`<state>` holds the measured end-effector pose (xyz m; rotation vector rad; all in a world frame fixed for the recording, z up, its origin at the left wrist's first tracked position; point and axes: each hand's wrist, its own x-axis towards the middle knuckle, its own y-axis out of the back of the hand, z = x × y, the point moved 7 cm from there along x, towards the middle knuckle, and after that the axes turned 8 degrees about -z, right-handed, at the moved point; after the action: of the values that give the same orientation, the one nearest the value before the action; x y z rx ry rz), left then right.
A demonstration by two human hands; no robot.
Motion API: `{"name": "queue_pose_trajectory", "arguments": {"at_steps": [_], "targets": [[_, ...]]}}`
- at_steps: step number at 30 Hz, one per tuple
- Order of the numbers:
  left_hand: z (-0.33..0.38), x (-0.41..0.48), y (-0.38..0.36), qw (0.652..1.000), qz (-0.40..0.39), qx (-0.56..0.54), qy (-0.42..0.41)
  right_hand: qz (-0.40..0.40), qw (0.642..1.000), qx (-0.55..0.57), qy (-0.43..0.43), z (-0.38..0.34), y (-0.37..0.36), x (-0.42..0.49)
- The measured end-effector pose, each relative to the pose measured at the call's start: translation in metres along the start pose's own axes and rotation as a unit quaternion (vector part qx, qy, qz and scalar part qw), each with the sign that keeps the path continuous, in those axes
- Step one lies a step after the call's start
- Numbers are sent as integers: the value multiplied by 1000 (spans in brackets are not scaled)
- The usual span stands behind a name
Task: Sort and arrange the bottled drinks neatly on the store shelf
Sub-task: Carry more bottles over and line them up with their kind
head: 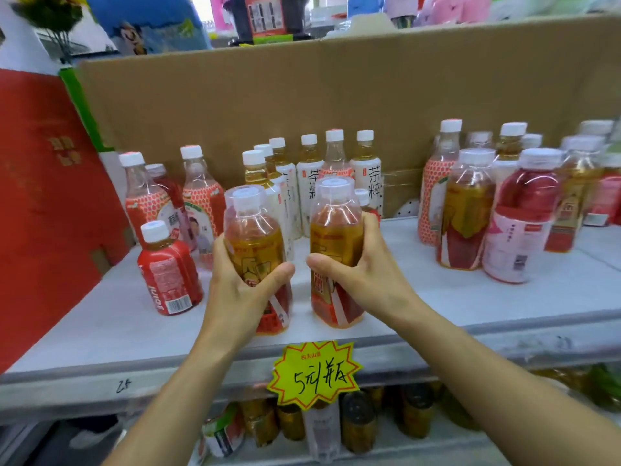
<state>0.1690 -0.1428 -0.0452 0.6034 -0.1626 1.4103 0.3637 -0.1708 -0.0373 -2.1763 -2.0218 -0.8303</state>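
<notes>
**DESK:** What does the centre of the frame show?

**CAPTION:** A person's left hand [248, 284] wraps fingers and thumb round the left amber bottle [253, 230]. The right hand [356, 274] grips the right amber bottle [336, 216], which is the same kind. Both hands are curled round the labels, below the bottles' shoulders.

**DESK:** How do the bottles stand?

**CAPTION:** They are upright, caps up and long axes vertical, side by side with a narrow gap between them. They sit at the front edge of the grey shelf [470, 297], just above the yellow price tag [314, 373]. Whether their bases rest on the shelf or hang just off it cannot be told.

**DESK:** Where would they go?

**CAPTION:** A matching amber bottle [465, 210] stands in the cluster at the right of the frame, and a bare strip of shelf lies between it and the held pair. The likely home is therefore to the right, nearer the right hand, and the left hand would have farther to travel. White-labelled bottles [309, 183] fill the centre rear against the cardboard sheet [302, 89]. A red-wrapped bottle [168, 274] stands to the left of the held pair.

**DESK:** Any risk?

**CAPTION:** The move appears to call for a sideways carry with both bottles kept vertical. The pink-labelled bottle [517, 223] at the front of the right cluster is the one most likely to be knocked.
</notes>
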Motion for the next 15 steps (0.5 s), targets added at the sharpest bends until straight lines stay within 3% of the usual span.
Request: {"name": "queue_pose_trajectory", "arguments": {"at_steps": [8,15], "targets": [[58,-14,-79,996,-53,-43,-53,65,997,11,26,-15,79,-46],[98,-24,-167,994,-73,-63,-44,91,995,-37,24,-6,174,-80]]}}
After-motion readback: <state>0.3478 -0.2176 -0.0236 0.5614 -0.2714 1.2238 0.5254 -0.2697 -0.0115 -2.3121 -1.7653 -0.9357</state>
